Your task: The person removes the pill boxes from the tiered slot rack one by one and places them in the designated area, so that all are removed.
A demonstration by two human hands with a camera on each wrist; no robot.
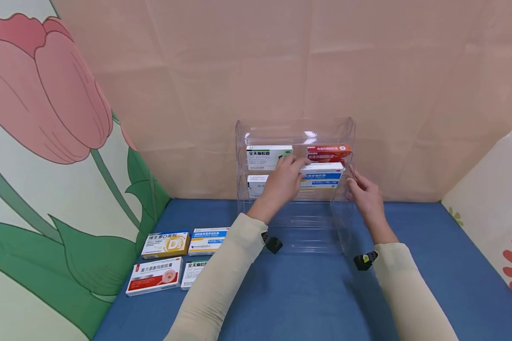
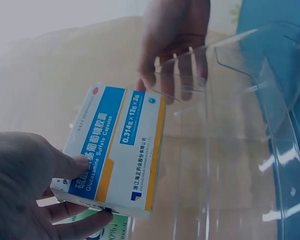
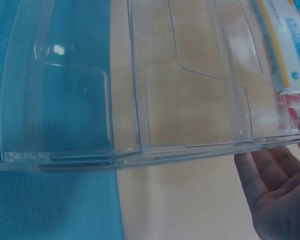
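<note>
My left hand (image 1: pixel 281 182) pinches a white, blue and yellow glucosamine capsule box (image 2: pixel 120 145) at one end, thumb on its printed face and fingers beneath. The box is tilted in front of the middle tiers of a clear plastic display rack (image 1: pixel 296 202). With thumb and fingers on either side, my right hand (image 1: pixel 367 199) grips the rack's right side panel. On an upper tier, a white and green box (image 1: pixel 260 161) stands at the left and a red box (image 1: pixel 328 152) at the right. One tier lower, a white box (image 1: pixel 256 183) is partly hidden by my left hand.
On the blue tabletop at the left lie a vitamin D box (image 1: pixel 164 245), another glucosamine box (image 1: pixel 206 240), a red and white box (image 1: pixel 155 275) and a white and green box (image 1: pixel 192 273), partly behind my left sleeve. A beige cloth (image 1: pixel 196 94) hangs behind the rack.
</note>
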